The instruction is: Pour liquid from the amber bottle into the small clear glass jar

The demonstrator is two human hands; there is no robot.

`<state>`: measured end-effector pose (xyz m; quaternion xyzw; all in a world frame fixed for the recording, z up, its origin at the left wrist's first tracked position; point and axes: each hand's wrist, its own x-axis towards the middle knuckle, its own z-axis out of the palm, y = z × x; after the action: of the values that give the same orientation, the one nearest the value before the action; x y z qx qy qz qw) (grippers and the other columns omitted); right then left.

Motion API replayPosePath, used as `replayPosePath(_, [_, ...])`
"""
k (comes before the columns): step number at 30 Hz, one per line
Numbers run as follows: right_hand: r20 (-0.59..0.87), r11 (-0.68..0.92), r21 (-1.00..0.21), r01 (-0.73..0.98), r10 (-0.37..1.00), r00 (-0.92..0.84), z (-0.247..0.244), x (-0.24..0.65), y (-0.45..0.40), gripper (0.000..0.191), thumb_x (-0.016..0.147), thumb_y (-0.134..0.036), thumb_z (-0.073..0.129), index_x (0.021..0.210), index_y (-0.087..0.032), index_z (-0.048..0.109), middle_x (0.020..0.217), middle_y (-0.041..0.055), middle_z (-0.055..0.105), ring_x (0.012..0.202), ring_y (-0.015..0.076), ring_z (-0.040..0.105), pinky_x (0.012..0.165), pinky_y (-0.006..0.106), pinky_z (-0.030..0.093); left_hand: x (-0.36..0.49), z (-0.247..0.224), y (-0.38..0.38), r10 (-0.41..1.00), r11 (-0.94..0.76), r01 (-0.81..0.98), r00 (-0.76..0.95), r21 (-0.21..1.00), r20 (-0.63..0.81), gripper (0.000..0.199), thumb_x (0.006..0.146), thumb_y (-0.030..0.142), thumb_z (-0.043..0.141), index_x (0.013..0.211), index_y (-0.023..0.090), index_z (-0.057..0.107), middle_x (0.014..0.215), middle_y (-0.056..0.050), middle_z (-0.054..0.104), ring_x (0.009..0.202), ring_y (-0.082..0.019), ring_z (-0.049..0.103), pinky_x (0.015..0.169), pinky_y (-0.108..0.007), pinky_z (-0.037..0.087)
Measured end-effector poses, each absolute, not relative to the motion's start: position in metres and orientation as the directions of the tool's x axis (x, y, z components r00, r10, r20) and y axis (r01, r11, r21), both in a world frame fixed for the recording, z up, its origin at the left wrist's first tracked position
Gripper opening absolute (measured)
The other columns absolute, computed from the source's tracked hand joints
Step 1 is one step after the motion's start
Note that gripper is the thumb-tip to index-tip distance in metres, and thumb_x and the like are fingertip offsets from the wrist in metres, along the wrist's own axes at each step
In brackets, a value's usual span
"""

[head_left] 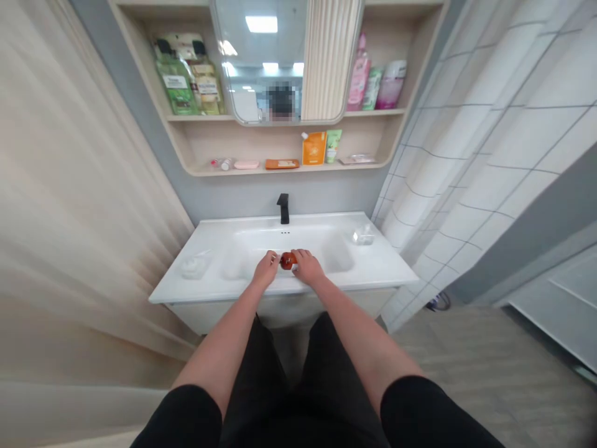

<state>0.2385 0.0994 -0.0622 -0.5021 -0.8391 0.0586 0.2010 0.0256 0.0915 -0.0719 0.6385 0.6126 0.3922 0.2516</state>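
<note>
Specimen: a small, round, glossy red tomato (pixel 288 261), identified from colour and shape only, since it is small in the head view and largely screened by the fingers. Position: above the front part of a white ceramic washbasin worktop (pixel 209 280), in line with a matte black faucet (pixel 282 208) and well forward of it. Hand state: the left hand (pixel 267 269) and right hand (pixel 306 266) are both partly closed and hold the tomato between them from either side, fingers curved around it, with the backs of the hands facing up. Whether the fingertips meet behind it cannot be told. Handling estimate: light, firm but yielding, and easily bruised or split under a hard squeeze. The smooth skin is likely to be slippery, more so if wet; wetness cannot be confirmed from this view. Suggested hold: a gentle cradle around the widest part, with the fingers spread and the palm beneath, rather than a pinch at one point. Appearance: deep red with bright highlights; no stem or blemish can be made out. Nearby: a translucent clear object (pixel 363 235) sits on the worktop's right side.
</note>
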Motion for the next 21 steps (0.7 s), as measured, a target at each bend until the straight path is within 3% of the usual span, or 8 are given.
replayPosePath(2, [0.278, 0.471, -0.298, 0.83, 0.875, -0.397, -0.063, 0.238, 0.1, 0.069, 0.09, -0.016, 0.07, 0.156, -0.022, 0.052, 0.149, 0.0155, 0.064, 0.138, 0.0334, 0.054, 0.115, 0.044, 0.051, 0.025, -0.073, 0.091, 0.969, -0.214, 0.534, 0.013, 0.818, 0.245, 0.019, 0.098, 0.03, 0.064, 0.115, 0.027, 0.07, 0.107, -0.005, 0.08, 0.088, -0.023, 0.072, 0.091, -0.036, 0.052])
replayPosePath(5, [0.277, 0.464, -0.294, 0.836, 0.878, -0.39, -0.063, 0.238, 0.101, 0.068, 0.089, -0.015, 0.07, 0.154, -0.023, 0.053, 0.147, 0.0146, 0.065, 0.137, 0.0327, 0.056, 0.115, 0.044, 0.051, 0.024, -0.074, 0.092, 0.974, -0.209, 0.548, 0.039, 0.81, 0.225, 0.021, 0.092, 0.022, 0.068, 0.112, 0.028, 0.069, 0.095, -0.002, 0.078, 0.083, -0.022, 0.07, 0.089, -0.035, 0.052])
replayPosePath(8, [0.278, 0.464, -0.298, 0.834, 0.878, -0.389, -0.064, 0.239, 0.102, 0.069, 0.087, -0.014, 0.071, 0.153, -0.024, 0.054, 0.147, 0.0144, 0.065, 0.136, 0.0325, 0.057, 0.115, 0.043, 0.051, 0.024, -0.073, 0.095, 0.99, -0.127, 0.594, 0.029, 0.794, 0.137, 0.011, 0.1, 0.036, 0.063, 0.098, 0.026, 0.068, 0.076, -0.001, 0.071, 0.072, -0.022, 0.066, 0.081, -0.034, 0.049])
replayPosePath(11, [0.285, 0.474, -0.304, 0.826, 0.873, -0.396, -0.067, 0.239, 0.104, 0.069, 0.086, -0.015, 0.072, 0.153, -0.024, 0.055, 0.146, 0.0139, 0.066, 0.134, 0.0322, 0.057, 0.115, 0.044, 0.051, 0.022, -0.072, 0.098, 0.994, -0.081, 0.656, -0.001, 0.75, 0.108, 0.044, 0.107, 0.055, 0.052, 0.074, 0.026, 0.061, 0.065, -0.003, 0.065, 0.069, -0.024, 0.065, 0.077, -0.034, 0.048])
replayPosePath(13, [0.298, 0.492, -0.308, 0.814, 0.862, -0.409, -0.069, 0.239, 0.105, 0.07, 0.086, -0.017, 0.073, 0.153, -0.024, 0.055, 0.146, 0.0133, 0.066, 0.134, 0.0319, 0.058, 0.115, 0.043, 0.051, 0.02, -0.072, 0.1, 0.992, -0.059, 0.667, -0.044, 0.743, 0.118, 0.055, 0.105, 0.063, 0.049, 0.065, 0.027, 0.056, 0.062, -0.004, 0.063, 0.07, -0.025, 0.065, 0.075, -0.034, 0.047])
replayPosePath(17, [0.318, 0.481, -0.314, 0.818, 0.866, -0.387, -0.071, 0.24, 0.106, 0.07, 0.085, -0.018, 0.075, 0.152, -0.025, 0.055, 0.147, 0.0126, 0.067, 0.134, 0.0318, 0.059, 0.112, 0.042, 0.052, 0.014, -0.079, 0.101, 0.98, -0.017, 0.58, -0.151, 0.814, 0.128, 0.054, 0.103, 0.065, 0.047, 0.065, 0.027, 0.056, 0.063, -0.004, 0.063, 0.069, -0.024, 0.065, 0.073, -0.035, 0.048])
replayPosePath(21, [0.313, 0.412, -0.301, 0.86, 0.895, -0.319, -0.071, 0.239, 0.104, 0.063, 0.085, -0.021, 0.077, 0.145, -0.025, 0.056, 0.139, 0.0126, 0.07, 0.127, 0.0326, 0.064, 0.107, 0.042, 0.052, 0.01, -0.083, 0.101, 0.952, -0.059, 0.418, -0.248, 0.906, 0.177, 0.034, 0.098, 0.054, 0.051, 0.081, 0.025, 0.06, 0.08, -0.003, 0.071, 0.077, -0.022, 0.068, 0.076, -0.033, 0.052])
